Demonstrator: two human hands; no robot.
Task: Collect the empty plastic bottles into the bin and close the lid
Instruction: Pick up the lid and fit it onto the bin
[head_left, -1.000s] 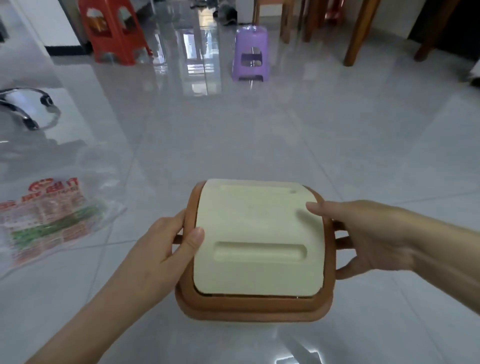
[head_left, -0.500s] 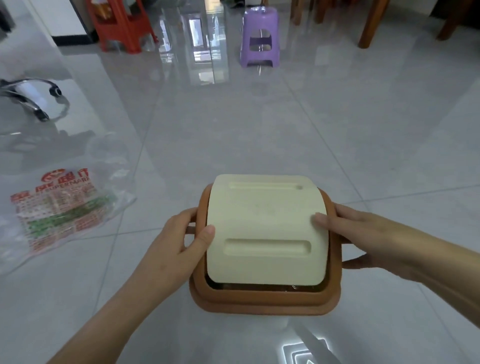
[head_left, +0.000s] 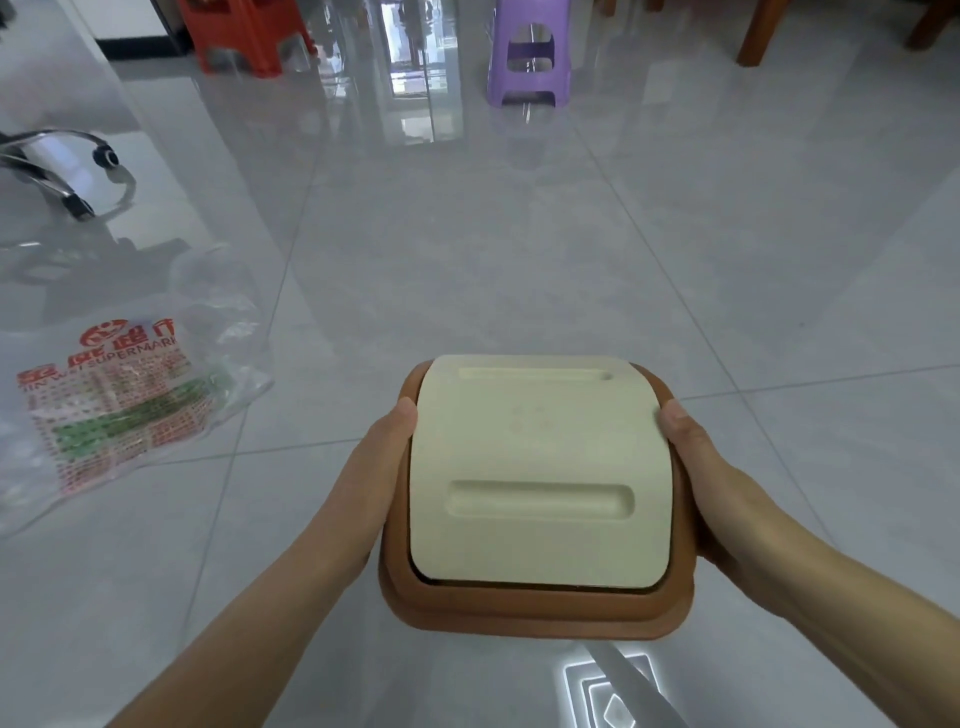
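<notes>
A brown plastic bin (head_left: 535, 610) stands on the grey tiled floor just in front of me. Its cream lid (head_left: 540, 467) lies flat over the opening, with a long recessed grip near the front. My left hand (head_left: 376, 473) clasps the bin's left side, thumb on the rim. On the opposite side my right hand (head_left: 701, 478) holds the bin the same way, thumb at the lid's edge. No bottles show; the inside of the bin is hidden by the lid.
A clear printed supermarket bag (head_left: 114, 410) lies on the floor to the left. Farther left is a chrome chair base (head_left: 57, 166). At the back stand a purple stool (head_left: 527, 57), a red stool (head_left: 244, 36) and wooden furniture legs (head_left: 756, 31).
Both hands slid from the lid's top down to the bin's sides. The lid now lies flatter on the bin. The view moved closer and more overhead.
</notes>
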